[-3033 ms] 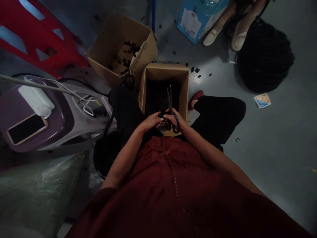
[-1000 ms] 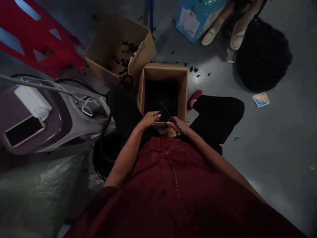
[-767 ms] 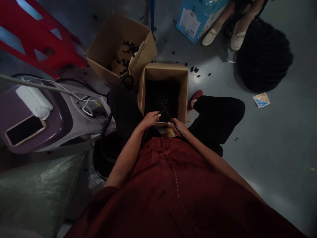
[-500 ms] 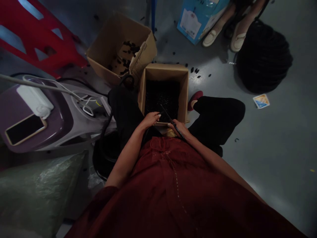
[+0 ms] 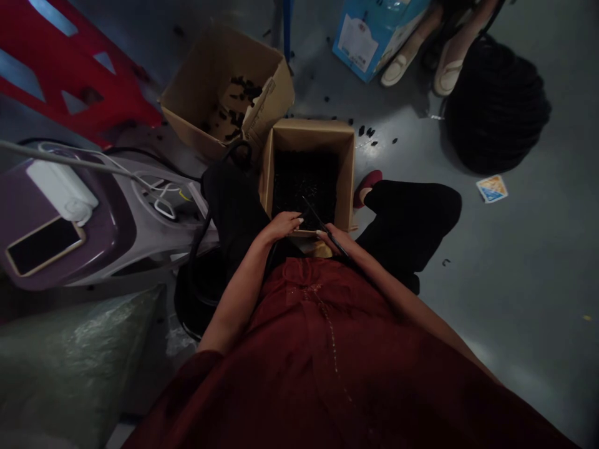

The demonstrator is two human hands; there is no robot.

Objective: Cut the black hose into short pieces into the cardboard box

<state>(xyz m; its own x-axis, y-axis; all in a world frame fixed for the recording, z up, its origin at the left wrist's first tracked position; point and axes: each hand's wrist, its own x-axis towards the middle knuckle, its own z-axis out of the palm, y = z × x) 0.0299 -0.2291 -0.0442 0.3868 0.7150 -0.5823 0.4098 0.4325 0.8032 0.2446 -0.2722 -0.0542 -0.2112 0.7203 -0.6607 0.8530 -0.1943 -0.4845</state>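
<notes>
In front of me, between my knees, stands an open cardboard box (image 5: 346, 178) with many small black parts (image 5: 304, 187) inside. My left hand (image 5: 283, 226) is closed at its near edge, fingertips pinching a small black part (image 5: 305, 215). My right hand (image 5: 337, 238) is wrapped round a slim, dark, pointed tool (image 5: 322, 224); its tip slants up and left over the box, close to my left fingertips. Whether the tool touches the small part is too dark to tell.
A second cardboard box (image 5: 187, 87) with some black parts stands back left. On the left, a purple-grey stool (image 5: 107, 206) carries a phone (image 5: 44, 246) and a white power strip (image 5: 60, 190). Another person's feet (image 5: 449, 68), a blue box (image 5: 360, 40) and a black coil (image 5: 496, 106) are back right.
The whole view has shifted slightly. My hands stay almost in the same place over the box's near edge, with the pointed tool at nearly the same angle.
</notes>
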